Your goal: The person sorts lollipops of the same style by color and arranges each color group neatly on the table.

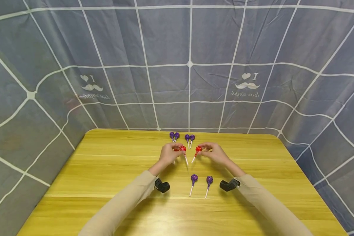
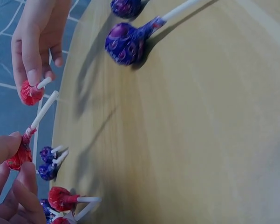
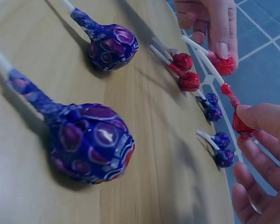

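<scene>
Just above the table, my left hand (image 1: 167,154) pinches a red-wrapped lollipop (image 1: 183,148) by its candy end, the white stick pointing down. Facing it, my right hand (image 1: 216,154) pinches another red lollipop (image 1: 198,149), its stick slanting down to the left. The two held lollipops are apart. Two more red lollipops (image 3: 189,81) lie side by side on the table, mostly hidden behind my left hand in the head view. Nearer me lie two purple lollipops, one on the left (image 1: 194,178) and one on the right (image 1: 209,180), sticks toward me.
Farther back on the wooden table (image 1: 106,183) lie two pairs of purple lollipops, a left pair (image 1: 174,135) and a right pair (image 1: 189,137). A grey curtain (image 1: 165,82) with white lines surrounds the table's back and sides. Each wrist carries a black camera (image 1: 162,186).
</scene>
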Available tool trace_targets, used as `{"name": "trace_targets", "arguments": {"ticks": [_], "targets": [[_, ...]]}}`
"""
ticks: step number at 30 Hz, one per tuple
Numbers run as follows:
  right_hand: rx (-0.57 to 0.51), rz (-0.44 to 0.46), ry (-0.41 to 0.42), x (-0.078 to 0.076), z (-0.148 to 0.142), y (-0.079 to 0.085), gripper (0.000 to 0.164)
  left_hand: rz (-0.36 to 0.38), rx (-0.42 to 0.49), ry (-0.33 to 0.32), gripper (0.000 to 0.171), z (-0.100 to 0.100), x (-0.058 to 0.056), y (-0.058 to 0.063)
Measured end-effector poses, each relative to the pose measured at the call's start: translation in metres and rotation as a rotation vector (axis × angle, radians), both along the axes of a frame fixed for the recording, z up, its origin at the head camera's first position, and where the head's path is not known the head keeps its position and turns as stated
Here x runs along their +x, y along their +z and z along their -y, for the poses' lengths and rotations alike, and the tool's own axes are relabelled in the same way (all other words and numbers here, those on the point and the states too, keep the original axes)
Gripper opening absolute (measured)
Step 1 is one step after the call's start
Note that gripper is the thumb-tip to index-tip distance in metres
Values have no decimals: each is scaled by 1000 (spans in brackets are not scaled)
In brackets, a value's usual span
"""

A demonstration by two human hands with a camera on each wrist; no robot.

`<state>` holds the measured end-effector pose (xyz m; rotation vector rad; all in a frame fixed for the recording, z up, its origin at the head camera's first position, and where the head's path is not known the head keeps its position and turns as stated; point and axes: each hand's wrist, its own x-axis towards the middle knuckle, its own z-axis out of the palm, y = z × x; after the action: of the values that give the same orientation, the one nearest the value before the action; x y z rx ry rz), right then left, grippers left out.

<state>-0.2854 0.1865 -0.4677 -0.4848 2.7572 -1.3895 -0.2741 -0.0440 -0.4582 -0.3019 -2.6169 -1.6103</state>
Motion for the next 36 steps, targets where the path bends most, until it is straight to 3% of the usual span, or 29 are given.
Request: {"name": "trace_targets", "arguments": {"ticks": [16, 26, 36], "targets": [[31, -32, 34, -28, 5, -9, 32, -5, -85, -65, 30, -13, -28, -5], [29, -4, 40, -36, 1, -23, 33, 41, -79, -64, 28, -25, -32, -13], [35, 10, 55, -38, 7, -22, 32, 6, -153, -54, 26, -31, -32, -16]]}}
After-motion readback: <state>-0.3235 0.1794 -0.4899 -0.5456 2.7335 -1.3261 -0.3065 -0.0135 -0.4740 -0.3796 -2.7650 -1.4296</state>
